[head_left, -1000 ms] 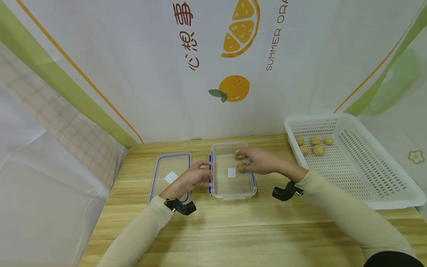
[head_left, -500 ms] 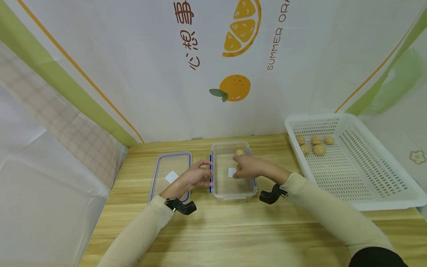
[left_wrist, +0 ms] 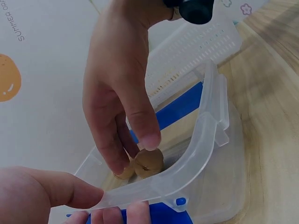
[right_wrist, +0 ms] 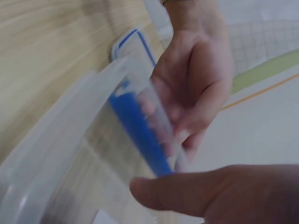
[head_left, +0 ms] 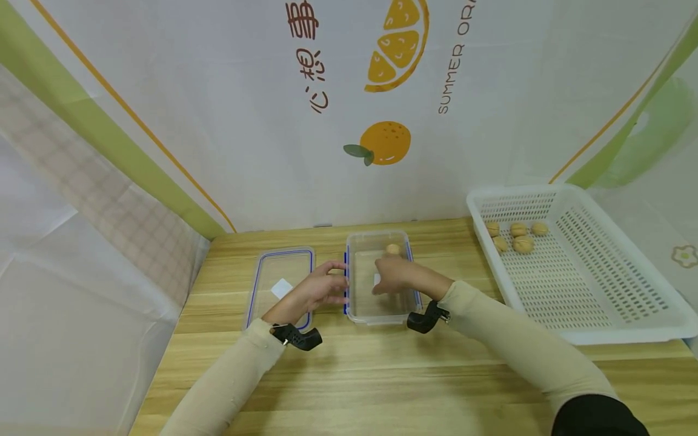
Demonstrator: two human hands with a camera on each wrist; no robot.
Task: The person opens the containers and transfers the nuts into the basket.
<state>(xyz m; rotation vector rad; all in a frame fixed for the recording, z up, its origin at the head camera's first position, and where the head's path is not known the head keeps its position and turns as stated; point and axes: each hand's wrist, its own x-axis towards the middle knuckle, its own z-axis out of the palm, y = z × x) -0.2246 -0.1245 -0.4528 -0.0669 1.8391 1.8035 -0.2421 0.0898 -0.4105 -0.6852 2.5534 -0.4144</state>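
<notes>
A clear lidless plastic food container [head_left: 360,318] with blue clips stands mid-table. My left hand [head_left: 322,286] grips its left wall; in the left wrist view the thumb lies at the rim, with fingertips outside by the blue clip. My right hand [head_left: 395,275] reaches down inside the container. In the left wrist view its thumb and fingers are around a walnut [left_wrist: 149,164], and a second walnut [left_wrist: 123,174] shows beside it at the fingertips. From the head view the hand hides the gripped walnut, while one walnut [head_left: 392,249] shows near the far right corner.
The container's lid [head_left: 279,266], edged in blue, lies flat at the left with a white label. At the right, a white perforated basket [head_left: 627,330] holds several walnuts [head_left: 523,244] in its far left part. A printed cloth [head_left: 262,181] hangs along the table's back edge.
My right hand has moved left and deeper over the container, covering the walnut that showed at its thumb a second ago. The left hand and container stay in place.
</notes>
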